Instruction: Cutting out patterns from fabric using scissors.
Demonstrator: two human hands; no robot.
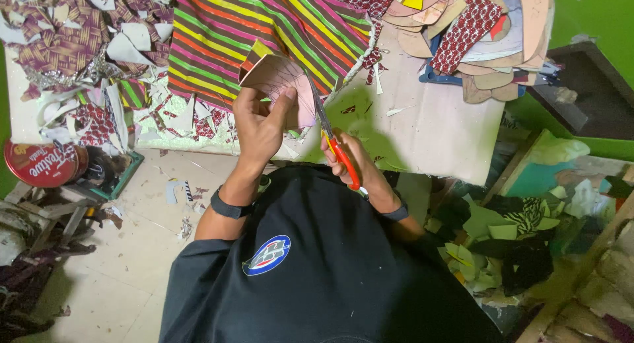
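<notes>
The left hand (pixel 259 122) rises from a bent forearm with a dark band at the wrist, palm toward the camera, and pinches a pale, line-marked fabric piece (pixel 281 85) between thumb and fingers. The piece fans out above and to the right of that hand, over the striped cloth (pixel 218 33) on the worktable (pixel 436 132). Just right of it, the scissors (pixel 330 141) point up along the piece's right edge, blades nearly together against it. The right hand (pixel 360 165) sits below them, fingers curled through the red handles, its wrist angling down toward the dark shirt. Fabric scraps (pixel 72 39) litter the table's left end.
</notes>
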